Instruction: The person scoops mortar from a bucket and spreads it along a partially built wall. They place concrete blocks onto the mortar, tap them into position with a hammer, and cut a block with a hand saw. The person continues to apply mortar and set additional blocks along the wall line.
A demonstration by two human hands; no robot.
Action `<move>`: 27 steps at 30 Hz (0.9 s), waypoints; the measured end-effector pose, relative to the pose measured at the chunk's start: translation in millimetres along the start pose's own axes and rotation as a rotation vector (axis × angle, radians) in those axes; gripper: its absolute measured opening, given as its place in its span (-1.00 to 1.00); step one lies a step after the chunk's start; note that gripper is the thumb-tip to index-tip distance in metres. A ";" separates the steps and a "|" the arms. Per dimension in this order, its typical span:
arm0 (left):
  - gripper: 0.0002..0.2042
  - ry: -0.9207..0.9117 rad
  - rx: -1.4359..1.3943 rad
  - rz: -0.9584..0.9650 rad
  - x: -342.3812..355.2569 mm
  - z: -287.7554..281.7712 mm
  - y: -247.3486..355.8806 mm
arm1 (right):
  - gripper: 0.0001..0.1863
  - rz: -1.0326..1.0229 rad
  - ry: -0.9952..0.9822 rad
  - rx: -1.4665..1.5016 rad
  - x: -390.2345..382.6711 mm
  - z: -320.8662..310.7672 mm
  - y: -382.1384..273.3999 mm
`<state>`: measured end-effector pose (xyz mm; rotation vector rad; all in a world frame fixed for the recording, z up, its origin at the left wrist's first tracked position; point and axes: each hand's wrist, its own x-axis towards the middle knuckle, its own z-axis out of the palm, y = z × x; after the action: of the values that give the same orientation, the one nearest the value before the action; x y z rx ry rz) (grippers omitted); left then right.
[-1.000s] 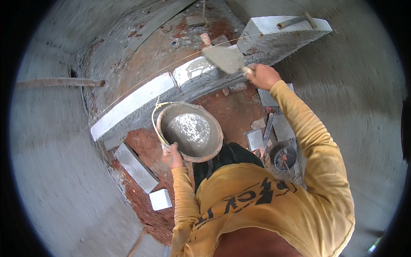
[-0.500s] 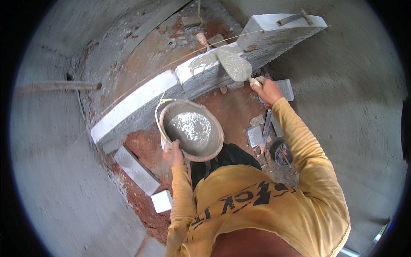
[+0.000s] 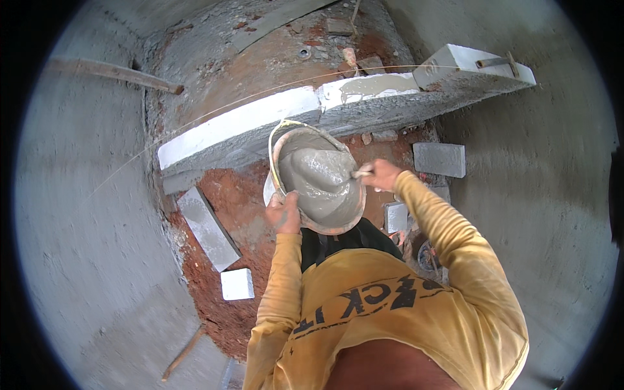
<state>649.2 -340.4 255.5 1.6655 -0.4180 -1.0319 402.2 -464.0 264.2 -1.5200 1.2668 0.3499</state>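
Note:
My left hand [image 3: 283,213] grips the near left rim of a round bucket [image 3: 273,188], tilted toward me and holding wet grey mortar [image 3: 325,203]. In my right hand [image 3: 382,175] is the handle of a trowel [image 3: 318,162]. Its blade, coated in mortar, lies inside the bucket at the far right side. Beyond the bucket runs a low wall of white blocks [image 3: 240,118]. A layer of mortar [image 3: 380,86] covers part of the wall's top, beside a higher block [image 3: 478,68] at the right end.
A string line [image 3: 260,97] stretches above the low wall. A clamp-like metal piece [image 3: 497,62] sits on the higher block. Loose blocks [image 3: 208,227] lie on the red soil at left, and another block [image 3: 439,160] stands at right. Plastered walls [image 3: 84,195] rise on both sides.
The trowel has come back from the low wall's top into the bucket's mortar. My right hand has moved down and left, close to the bucket. The view has shifted too.

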 end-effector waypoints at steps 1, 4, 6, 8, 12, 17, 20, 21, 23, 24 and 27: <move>-0.89 0.002 -0.024 0.003 1.5 -0.5 -1.4 | -0.61 0.036 -0.070 0.206 -7.1 -14.4 3.5; -0.87 0.000 -0.099 -0.022 4.8 -2.6 -5.4 | -0.61 0.005 -0.056 0.324 -21.9 -56.7 -2.1; -0.85 0.011 -0.111 -0.038 5.8 -5.5 -6.1 | -0.62 -0.062 -0.001 0.269 -24.1 -89.6 -17.7; -0.84 0.040 -0.105 -0.037 5.8 -10.1 -5.3 | -0.63 -0.112 0.074 0.109 -19.1 -120.9 -37.2; -0.83 0.069 -0.104 -0.049 5.3 -21.8 -5.5 | -0.59 -0.261 0.349 -0.572 15.1 -148.5 -78.4; -0.84 0.134 -0.019 -0.069 6.3 -39.9 -17.3 | -0.58 -0.396 0.483 -0.881 55.0 -112.1 -122.6; -0.85 0.135 -0.144 -0.059 7.6 -49.1 -23.8 | -0.60 -0.495 0.496 -0.914 68.4 -90.2 -144.8; -0.86 0.149 -0.114 -0.030 8.6 -50.8 -24.5 | -0.61 -0.527 0.504 -0.924 71.6 -85.9 -151.2; -0.88 0.171 -0.130 0.013 10.9 -54.3 -23.6 | -0.63 -0.556 0.527 -0.946 77.6 -77.6 -163.3; -0.88 0.182 -0.102 -0.026 11.2 -56.2 -22.2 | -0.64 -0.550 0.538 -0.956 79.0 -74.7 -167.9; -0.88 0.177 -0.096 -0.091 11.7 -61.3 -14.8 | -0.66 -0.450 0.488 -0.916 73.3 -74.3 -173.4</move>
<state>701.4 -306.5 239.8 1.6852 -0.1753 -0.9467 547.5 -589.3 328.6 -2.7432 1.1135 0.2774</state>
